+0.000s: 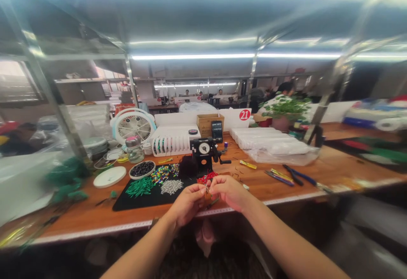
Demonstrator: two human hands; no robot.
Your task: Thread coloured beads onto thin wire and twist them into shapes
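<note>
My left hand [188, 202] and my right hand [229, 192] meet above the table's front edge, fingertips pinched close together. Between them is something small that I cannot make out. Just beyond my fingers lie red pieces [210, 177] and a black hand-cranked device with a round dial [204, 148]. A black mat [127, 202] to the left carries green tube-like pieces [140, 187], silvery beads [171, 187] and multicoloured beads [160, 174]. A white dish [131, 174] holds dark beads, and a dark fuzzy bundle [187, 167] sits near the device.
Behind the mat stand a rack of white spools [171, 145], a glass jar [135, 154] and a fan [134, 127]. A white lid [110, 177] lies left. Rightward are plastic-wrapped rolls [270, 141], blue-handled pliers [300, 175] and a yellow cutter [248, 165]. A person [280, 96] sits beyond.
</note>
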